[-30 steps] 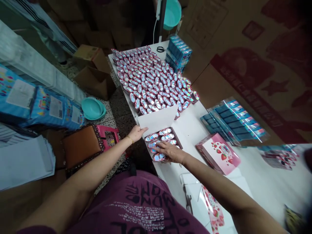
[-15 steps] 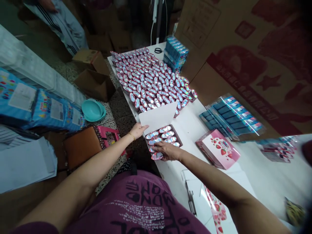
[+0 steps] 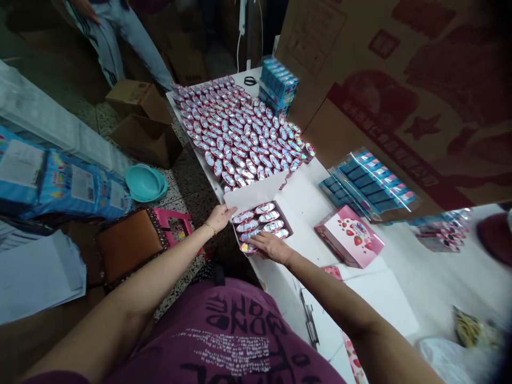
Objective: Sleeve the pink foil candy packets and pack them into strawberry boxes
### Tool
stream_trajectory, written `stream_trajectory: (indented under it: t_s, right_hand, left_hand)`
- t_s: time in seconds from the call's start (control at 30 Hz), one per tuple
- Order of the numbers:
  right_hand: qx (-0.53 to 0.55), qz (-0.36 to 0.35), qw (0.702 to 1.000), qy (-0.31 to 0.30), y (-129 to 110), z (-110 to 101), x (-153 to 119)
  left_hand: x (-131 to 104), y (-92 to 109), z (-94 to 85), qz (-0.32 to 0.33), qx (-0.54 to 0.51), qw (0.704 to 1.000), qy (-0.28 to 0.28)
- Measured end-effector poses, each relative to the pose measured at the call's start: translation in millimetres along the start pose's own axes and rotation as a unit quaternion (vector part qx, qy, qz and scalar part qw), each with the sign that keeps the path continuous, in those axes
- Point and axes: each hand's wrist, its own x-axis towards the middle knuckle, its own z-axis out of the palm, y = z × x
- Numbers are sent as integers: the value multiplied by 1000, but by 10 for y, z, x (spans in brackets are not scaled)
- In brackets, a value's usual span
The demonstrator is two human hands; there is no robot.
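An open box (image 3: pixel 290 230) with a raised white flap (image 3: pixel 256 193) stands at the table's near edge, filled with shiny red-and-silver packets (image 3: pixel 269 216). My left hand (image 3: pixel 221 217) pinches the flap's left corner at the box's back left. My right hand (image 3: pixel 272 247) lies over the front of the box, its fingers spread on the packets nearest me. Beyond the flap, many similar packets (image 3: pixel 248 128) stand upright in dense rows.
A closed pink strawberry box (image 3: pixel 352 237) and blue packs (image 3: pixel 368 184) are on the right. Behind are stacked blue boxes (image 3: pixel 278 82), scissors (image 3: pixel 250 81) and a large carton (image 3: pixel 360 106). A stool (image 3: pixel 130 245) and teal basins (image 3: pixel 144 183) are left. Another person stands behind.
The view has shifted, so the table's contents appear slightly further left. My right hand has moved slightly over the front packets. The other person's legs show more fully.
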Motion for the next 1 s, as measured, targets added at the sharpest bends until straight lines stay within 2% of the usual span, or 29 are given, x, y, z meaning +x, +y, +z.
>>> stream_trajectory:
  t_s: [0.1,0.23,0.27,0.33,0.4,0.43,0.5,0.6,0.67,0.73,0.8,0.83,0.9,1.0]
  right_hand:
    - [-25,53,998,-2,-43,71,-108]
    - [-14,175,983,60,7,-10,-342]
    - [-3,228,971,77,89,-63,-380]
    - [22,348,933,87,308,-169,-415]
    - [49,439,895,56,491,-225,-420]
    - [56,467,882,35,526,-220,-430]
    - [59,511,858,15,445,-139,-491]
    - [90,556,824,56,43,111,-693]
    - [148,569,798,132,-231,285,-828]
    - [175,583,757,238,-376,411,-884]
    - [165,590,723,319,-366,479,-841]
    - [156,590,717,337,-318,497,-792]
    - [148,585,724,335,-193,522,-663]
    - [128,579,749,296,-74,559,-471]
  left_hand:
    - [11,38,-34,-5,-4,1000,-4]
    - [-171,-95,-47,-16,0,1000,24]
    - [-266,-158,-15,-45,-1,998,34]
    - [-478,-286,104,-148,8,988,38]
    - [-658,-384,273,-234,6,972,-15]
    - [-713,-413,358,-251,0,967,-43]
    - [-729,-426,489,-220,9,973,-72]
    - [-516,-371,529,-80,89,989,-84]
    - [-267,-335,480,11,148,983,-112]
    - [-3,-333,434,61,186,971,-134]
    - [214,-369,438,92,213,963,-140]
    - [288,-394,463,107,225,959,-138]
    - [355,-440,554,137,254,950,-124]
    - [293,-456,747,151,313,934,-85]
